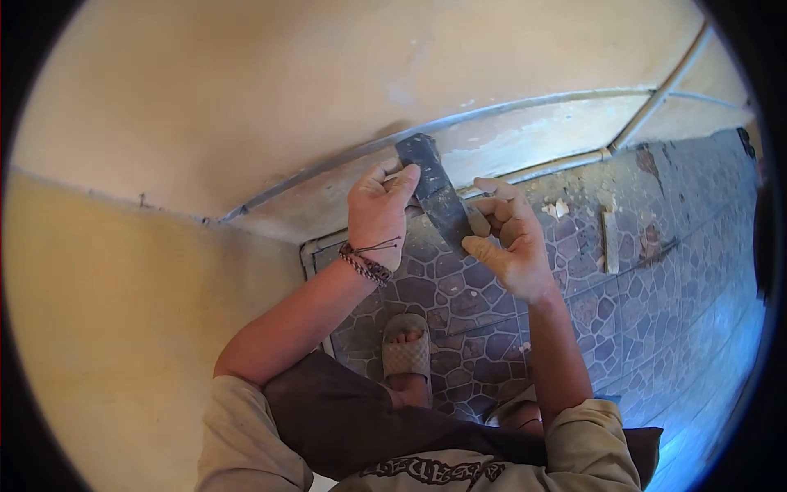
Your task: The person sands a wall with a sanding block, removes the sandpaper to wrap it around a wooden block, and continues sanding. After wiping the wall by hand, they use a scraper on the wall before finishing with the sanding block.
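A dark, flat, worn strip (441, 201) with pale specks hangs slantwise between my two hands, in front of the lower wall. My left hand (381, 205) pinches its upper part between thumb and fingers; a braided bracelet is on that wrist. At its lower right end, my right hand (510, 238) has thumb and fingertips around the edge, the other fingers curled. Both hands look dusty. What the strip is made of cannot be told.
A beige wall (287, 90) carries a grey pipe (566, 162) along its base. On the stone-patterned floor (582, 316) lie a narrow pale stick (610, 240) and a whitish scrap (557, 208). My sandalled foot (407, 348) stands below the hands.
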The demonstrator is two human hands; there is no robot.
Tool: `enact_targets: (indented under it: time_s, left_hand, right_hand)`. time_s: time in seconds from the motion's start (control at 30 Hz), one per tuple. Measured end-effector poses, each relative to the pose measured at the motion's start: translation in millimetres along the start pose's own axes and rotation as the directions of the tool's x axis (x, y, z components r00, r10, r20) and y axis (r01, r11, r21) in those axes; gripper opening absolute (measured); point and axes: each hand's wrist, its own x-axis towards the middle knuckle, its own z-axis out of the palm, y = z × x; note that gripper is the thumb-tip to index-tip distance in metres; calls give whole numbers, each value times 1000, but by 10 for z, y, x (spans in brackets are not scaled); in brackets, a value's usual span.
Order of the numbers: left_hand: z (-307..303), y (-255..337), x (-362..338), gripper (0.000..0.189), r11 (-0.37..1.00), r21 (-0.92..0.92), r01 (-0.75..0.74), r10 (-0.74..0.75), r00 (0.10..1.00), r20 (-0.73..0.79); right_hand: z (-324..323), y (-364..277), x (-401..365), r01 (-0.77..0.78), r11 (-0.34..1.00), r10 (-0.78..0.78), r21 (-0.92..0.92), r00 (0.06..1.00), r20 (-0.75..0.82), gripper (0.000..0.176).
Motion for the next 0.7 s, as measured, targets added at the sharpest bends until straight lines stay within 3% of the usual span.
enact_targets:
  time_s: [0.07,0.13,0.23,0.33,0.4,0.47,0.53,0.57,0.67,0.7]
  left_hand:
    - [-60,50,-20,19,995,85,-45,47,999,-20]
    - [-64,152,-63,20,993,117,19,-19,1000,-5]
    - [-19,216,-110,24,974,34,226,-228,971,73]
    - [-92,11,-40,28,949,168,268,-294,944,153]
    - [-44,-128,-28,33,952,281,123,-183,963,198]
    - [83,-152,-146,35,967,252,-22,-52,957,285]
    - [19,-226,-47,34,940,340,11,-153,908,391]
    - [6,-265,5,34,923,383,22,-203,875,440]
    - [165,-399,93,28,858,501,-116,-142,883,448]
    - [201,-489,139,27,860,496,-122,-128,889,440]
  right_hand:
    - [25,-41,58,-8,1000,9,-9,990,139,59]
    - [62,-49,97,20,1000,-23,15,972,234,60]
    - [253,-97,137,38,950,-68,309,994,86,61]
    - [222,-23,155,54,946,-35,319,997,-66,60]
    - [151,88,163,47,979,-16,197,987,-158,55]
    - [127,141,173,54,998,-46,25,970,-240,49]
    - [154,180,158,60,978,-120,-202,946,-302,43]
    - [174,294,158,77,989,-121,-124,912,-391,36]
    - [121,298,30,-53,984,-46,-171,849,-527,37]
    - [95,329,-14,-57,995,0,-81,815,-579,37]
